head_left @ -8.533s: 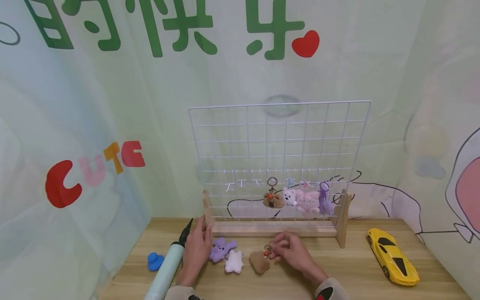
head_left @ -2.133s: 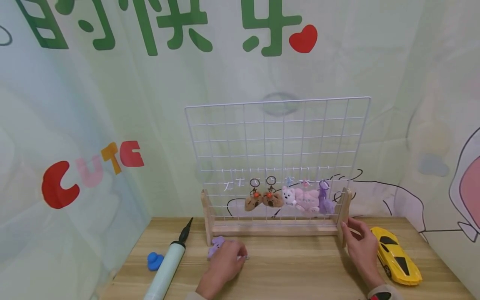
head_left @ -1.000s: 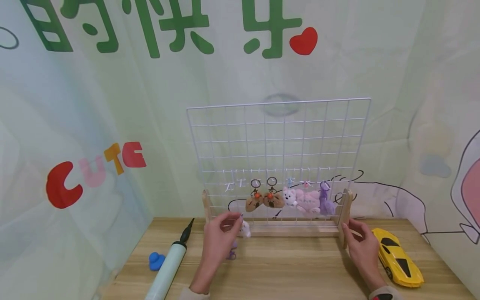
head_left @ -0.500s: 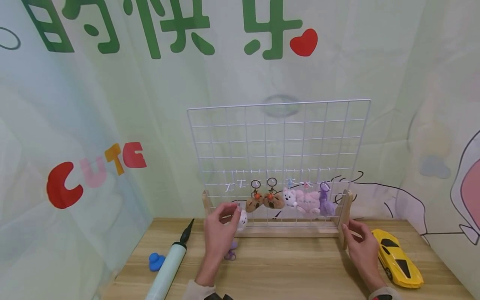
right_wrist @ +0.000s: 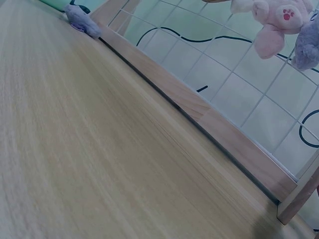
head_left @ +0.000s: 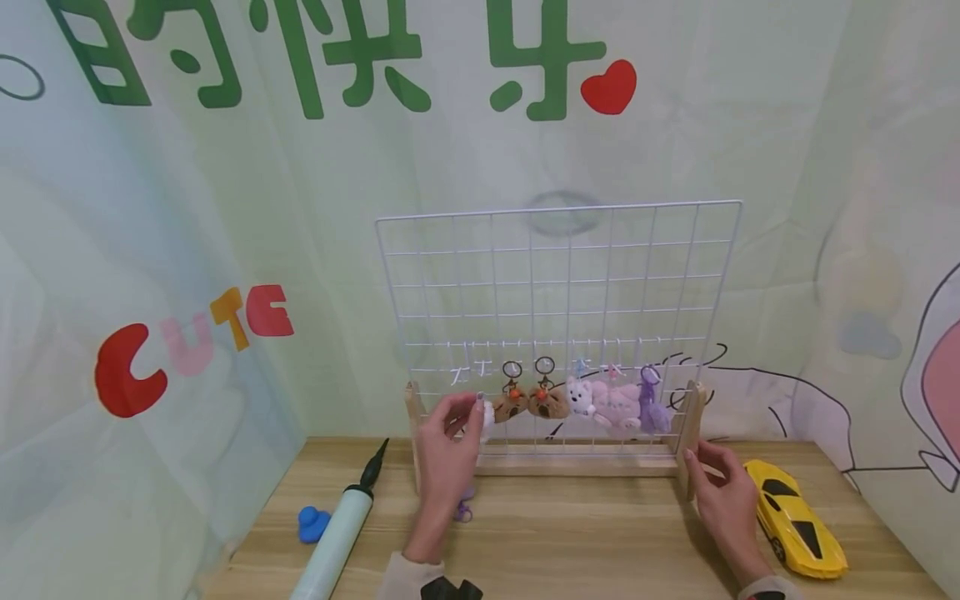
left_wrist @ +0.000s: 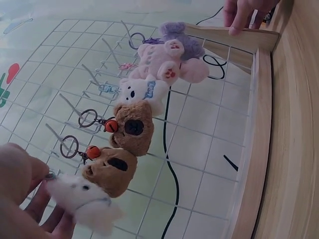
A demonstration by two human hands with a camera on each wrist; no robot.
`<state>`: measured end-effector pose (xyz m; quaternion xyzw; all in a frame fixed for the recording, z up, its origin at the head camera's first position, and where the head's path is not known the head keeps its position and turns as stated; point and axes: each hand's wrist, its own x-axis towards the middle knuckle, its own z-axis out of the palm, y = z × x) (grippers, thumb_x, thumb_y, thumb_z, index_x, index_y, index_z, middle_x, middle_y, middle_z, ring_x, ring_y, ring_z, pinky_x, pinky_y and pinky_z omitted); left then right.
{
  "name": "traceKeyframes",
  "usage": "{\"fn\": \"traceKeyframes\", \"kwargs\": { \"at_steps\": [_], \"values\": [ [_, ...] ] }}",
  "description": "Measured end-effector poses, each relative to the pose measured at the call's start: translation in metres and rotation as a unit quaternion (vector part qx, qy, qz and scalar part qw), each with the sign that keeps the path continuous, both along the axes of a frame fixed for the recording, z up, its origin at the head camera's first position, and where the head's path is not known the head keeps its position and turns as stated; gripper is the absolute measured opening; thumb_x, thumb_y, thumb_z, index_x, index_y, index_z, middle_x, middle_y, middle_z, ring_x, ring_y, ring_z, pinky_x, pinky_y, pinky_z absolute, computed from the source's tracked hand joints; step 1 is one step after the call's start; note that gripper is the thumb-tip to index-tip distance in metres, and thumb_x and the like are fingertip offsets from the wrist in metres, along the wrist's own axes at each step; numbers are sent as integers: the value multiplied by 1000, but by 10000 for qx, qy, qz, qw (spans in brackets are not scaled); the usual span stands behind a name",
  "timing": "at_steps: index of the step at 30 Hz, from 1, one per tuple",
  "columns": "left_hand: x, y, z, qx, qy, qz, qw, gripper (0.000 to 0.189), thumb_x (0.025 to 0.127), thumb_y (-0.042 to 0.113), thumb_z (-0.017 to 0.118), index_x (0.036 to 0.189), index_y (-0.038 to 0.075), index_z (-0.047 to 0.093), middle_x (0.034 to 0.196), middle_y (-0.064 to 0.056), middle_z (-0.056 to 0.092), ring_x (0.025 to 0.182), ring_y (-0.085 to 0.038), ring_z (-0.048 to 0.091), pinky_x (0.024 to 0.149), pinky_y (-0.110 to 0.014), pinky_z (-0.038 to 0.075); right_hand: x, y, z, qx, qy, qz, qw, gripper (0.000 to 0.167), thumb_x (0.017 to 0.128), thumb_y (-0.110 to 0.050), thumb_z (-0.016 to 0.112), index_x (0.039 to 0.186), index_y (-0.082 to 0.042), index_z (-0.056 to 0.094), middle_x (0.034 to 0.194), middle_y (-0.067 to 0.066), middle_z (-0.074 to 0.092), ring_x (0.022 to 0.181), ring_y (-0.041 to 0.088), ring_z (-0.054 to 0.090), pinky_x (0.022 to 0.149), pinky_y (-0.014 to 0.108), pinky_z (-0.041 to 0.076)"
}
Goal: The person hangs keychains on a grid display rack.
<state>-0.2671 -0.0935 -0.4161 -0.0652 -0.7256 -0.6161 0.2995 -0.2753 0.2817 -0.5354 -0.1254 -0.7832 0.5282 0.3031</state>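
My left hand point(head_left: 447, 450) pinches a white plush keychain point(left_wrist: 82, 196) by its top, in front of the wire grid rack point(head_left: 566, 465). The plush dangles beside two brown bear-head keychains point(left_wrist: 119, 172) with orange bells, which hang from hooks. Further right on the same row hang a white bear point(head_left: 580, 395), a pink plush point(head_left: 617, 403) and a purple plush point(head_left: 655, 415). My right hand point(head_left: 723, 492) grips the rack's right wooden post point(head_left: 692, 433). Another purple plush point(right_wrist: 82, 22) lies on the table, partly hidden behind my left wrist in the head view.
Two bare white hooks point(head_left: 471, 372) stick out at the row's left end. A pale green hand pump point(head_left: 333, 542) and a blue rubber duck point(head_left: 312, 524) lie on the left. A yellow toy car point(head_left: 797, 518) sits right of my right hand.
The second brown bear keychain went from the table onto a hook. My right hand moved to the right post. My left hand took the white plush off the table and raised it toward the hooks.
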Motion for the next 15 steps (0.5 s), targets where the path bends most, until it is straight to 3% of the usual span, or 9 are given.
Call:
{"fn": "traceKeyframes", "kwargs": {
  "at_steps": [8,11,15],
  "values": [
    [-3,10,0,296,82,-171,9994,13,104,8,72,117,5,73,118,-19,78,107,-27,79,91,-25,63,-1,2,-1,-10,106,-31,9999,34,101,-28,79,126,-5,74,105,-19,69,96,-16,60,80,1,48],
    [-4,16,4,548,248,-263,9978,16,105,11,72,120,4,71,118,-20,76,103,-27,79,88,-24,63,-1,2,-1,-20,127,-29,9999,34,101,-28,79,126,-5,74,103,-23,67,95,-16,60,79,1,48],
    [-5,24,10,802,456,-75,9957,20,104,13,73,121,3,70,115,-17,77,98,-24,79,85,-23,64,-1,2,-2,-27,74,19,10000,36,102,-30,78,127,-5,73,105,-21,68,95,-16,59,79,1,48]
  ]
}}
